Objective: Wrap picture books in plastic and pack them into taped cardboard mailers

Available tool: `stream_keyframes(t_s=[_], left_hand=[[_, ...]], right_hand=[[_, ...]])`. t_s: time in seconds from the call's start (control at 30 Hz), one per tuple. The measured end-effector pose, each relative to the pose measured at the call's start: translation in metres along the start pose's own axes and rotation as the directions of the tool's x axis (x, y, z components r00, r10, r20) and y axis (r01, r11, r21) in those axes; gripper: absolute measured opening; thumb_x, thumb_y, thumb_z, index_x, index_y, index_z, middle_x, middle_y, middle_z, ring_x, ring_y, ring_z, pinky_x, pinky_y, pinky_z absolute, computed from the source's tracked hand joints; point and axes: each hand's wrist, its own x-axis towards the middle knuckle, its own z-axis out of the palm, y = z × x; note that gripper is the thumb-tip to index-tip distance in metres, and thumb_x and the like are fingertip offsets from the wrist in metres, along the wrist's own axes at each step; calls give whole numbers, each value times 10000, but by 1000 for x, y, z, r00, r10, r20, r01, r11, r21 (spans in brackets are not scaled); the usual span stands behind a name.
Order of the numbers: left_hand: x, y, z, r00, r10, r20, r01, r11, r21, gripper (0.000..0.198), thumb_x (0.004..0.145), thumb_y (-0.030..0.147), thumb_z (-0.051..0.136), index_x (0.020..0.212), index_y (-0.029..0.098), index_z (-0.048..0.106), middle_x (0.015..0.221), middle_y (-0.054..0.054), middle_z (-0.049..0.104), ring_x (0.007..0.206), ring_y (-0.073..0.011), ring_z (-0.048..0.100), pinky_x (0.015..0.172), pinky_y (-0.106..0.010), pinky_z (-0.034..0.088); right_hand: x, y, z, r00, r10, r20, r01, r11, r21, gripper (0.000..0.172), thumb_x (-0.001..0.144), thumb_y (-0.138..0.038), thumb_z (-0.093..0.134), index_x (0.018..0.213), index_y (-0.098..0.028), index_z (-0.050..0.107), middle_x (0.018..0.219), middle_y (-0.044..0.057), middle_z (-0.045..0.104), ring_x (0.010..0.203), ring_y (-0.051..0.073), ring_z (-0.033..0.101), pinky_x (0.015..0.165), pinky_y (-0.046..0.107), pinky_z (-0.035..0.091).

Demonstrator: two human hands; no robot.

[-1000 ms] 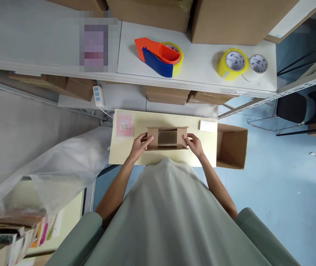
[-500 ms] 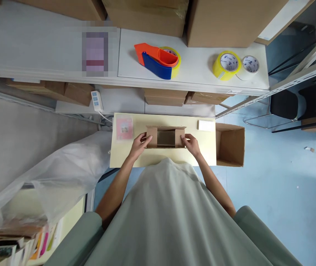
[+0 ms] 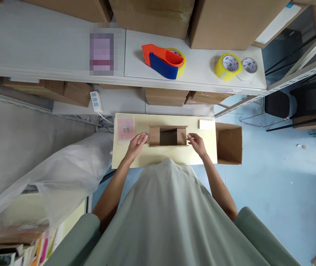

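Note:
A small cardboard box stands on the pale yellow table in front of me, its opening facing up. Both of its short end flaps are folded inward over the dark inside. My left hand is just off the box's left end, fingers loosely extended and holding nothing. At the right end, my right hand has its fingers slightly bent and apart, with the fingertips very close to the cardboard. A pink-and-white flat packet lies beyond my left hand, and a small white box beyond my right.
The yellow table adjoins a shelf unit. On its upper shelf are an orange-and-blue tape dispenser, a yellow tape roll and large cartons. An open carton is right of the table; plastic sheeting hangs left.
Both hands have let go of the box's ends and moved slightly outward from it. The box stays on the table; the whole view has shifted a little.

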Motion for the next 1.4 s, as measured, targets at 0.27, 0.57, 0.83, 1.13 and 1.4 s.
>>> stream_keyframes(t_s=[0.27,0.57,0.83,1.13,1.4], left_hand=[[-18,17,-19,968,75,239,-103,989,107,811,681,681,1013,1343,282,766,1581,-145,693,1511,-403,632,1218,-544,595],[12,2,4,988,155,-8,-149,962,230,623,806,605,929,1233,226,679,1130,-117,812,997,-289,801,965,-483,682],[8,15,8,930,353,104,-356,793,494,686,987,237,755,1634,294,538,1367,-94,718,949,-191,780,926,-373,697],[3,4,11,914,389,116,-394,779,489,272,1017,291,698,1268,245,796,1392,-106,701,1065,-220,807,1039,-429,719],[-7,13,31,924,377,-58,-294,801,522,202,1023,290,723,1181,262,845,1365,-86,786,984,-214,824,1029,-426,713]], right_hand=[[-20,-14,-14,986,-83,147,79,996,33,717,728,-661,1021,1296,-295,781,1510,123,753,1339,361,746,1145,579,651],[13,-2,4,998,-52,-26,49,995,-84,584,803,-774,885,1047,-258,764,1157,117,854,944,317,836,849,468,692],[21,3,7,990,-138,-21,132,973,-191,725,905,-630,838,1515,-291,640,1213,90,824,893,263,799,849,466,712],[11,1,7,964,-256,77,265,949,-172,475,995,-702,728,1199,-280,805,1332,109,737,1025,272,824,895,466,735],[5,0,16,987,-159,-33,156,984,-91,471,939,-702,778,1130,-273,819,1283,91,797,1003,281,849,920,461,717]])
